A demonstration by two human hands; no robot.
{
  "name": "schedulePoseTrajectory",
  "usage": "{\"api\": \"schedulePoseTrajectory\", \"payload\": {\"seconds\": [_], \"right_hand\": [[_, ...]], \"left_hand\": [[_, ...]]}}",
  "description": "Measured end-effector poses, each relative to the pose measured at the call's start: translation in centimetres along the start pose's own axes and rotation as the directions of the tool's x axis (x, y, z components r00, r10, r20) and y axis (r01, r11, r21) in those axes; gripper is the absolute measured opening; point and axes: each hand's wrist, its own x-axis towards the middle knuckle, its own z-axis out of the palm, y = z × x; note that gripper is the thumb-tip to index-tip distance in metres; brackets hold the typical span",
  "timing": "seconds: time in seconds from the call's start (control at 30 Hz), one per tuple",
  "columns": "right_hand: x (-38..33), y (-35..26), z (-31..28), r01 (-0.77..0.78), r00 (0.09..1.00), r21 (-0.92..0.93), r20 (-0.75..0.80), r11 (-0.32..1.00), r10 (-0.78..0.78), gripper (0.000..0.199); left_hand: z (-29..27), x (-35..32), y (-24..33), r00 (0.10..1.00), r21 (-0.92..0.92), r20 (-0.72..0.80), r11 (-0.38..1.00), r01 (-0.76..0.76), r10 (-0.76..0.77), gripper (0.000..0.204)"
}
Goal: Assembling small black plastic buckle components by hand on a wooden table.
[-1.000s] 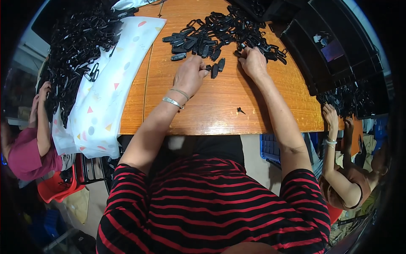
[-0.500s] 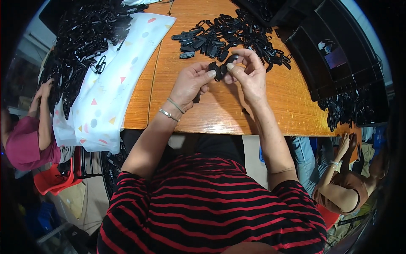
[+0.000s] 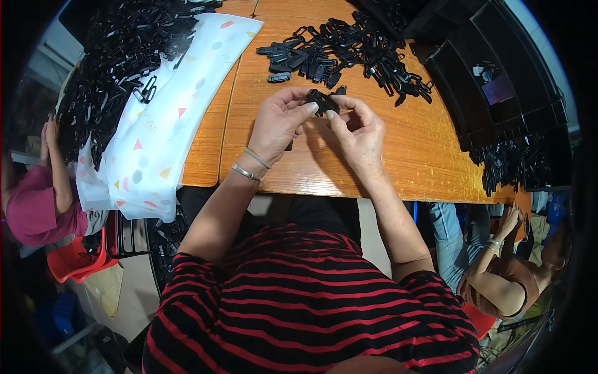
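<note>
Above the wooden table (image 3: 261,174), my two hands meet on a small black plastic piece (image 3: 322,101). My left hand (image 3: 277,124) pinches its left side between thumb and fingers. On the other side, the thumb and forefinger of my right hand (image 3: 362,132) close on its right end, where a dark tip sticks up. Whether it is one piece or two joined ones I cannot tell. Another black item (image 3: 289,146) shows partly below my left palm. Just beyond my hands lies a loose pile of black plastic parts (image 3: 321,59), some shaped like open frames.
A white patterned sheet (image 3: 165,124) covers the left side, with a big heap of black parts (image 3: 118,68) on it. A black bin (image 3: 492,87) stands at the right, more black parts (image 3: 498,168) beside it. People sit at both sides, one in a maroon top (image 3: 43,206).
My right hand has turned and lowered, bringing its rounded black part against the piece in my left hand. My left hand has barely moved.
</note>
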Motion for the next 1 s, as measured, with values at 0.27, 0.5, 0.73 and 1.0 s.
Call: {"api": "schedulePoseTrajectory", "payload": {"seconds": [0.27,0.5,0.73,1.0], "right_hand": [[0.1,-0.3,0.4,0.01,1.0,0.019,-0.009,1.0,-0.01,0.022],[0.5,0.3,0.4,0.131,0.991,-0.097,0.046,0.987,-0.127,0.018],[-1.0,0.7,1.6,0.325,0.944,-0.287,0.037,0.901,-0.328,0.026],[-3.1,-0.5,3.4,0.255,0.954,-0.157,0.205,0.954,-0.221,0.051]], "left_hand": [[-0.3,-0.1,-0.2,0.999,0.108,0.01,0.993,-0.054,0.053,0.027],[-0.8,-0.4,-0.5,0.997,0.102,-0.005,0.991,-0.082,0.083,0.028],[0.2,-1.8,-0.8,0.992,0.105,0.004,0.987,-0.126,0.126,0.027],[-1.0,-3.2,0.0,0.971,0.161,0.168,0.966,-0.2,0.173,0.026]]}}
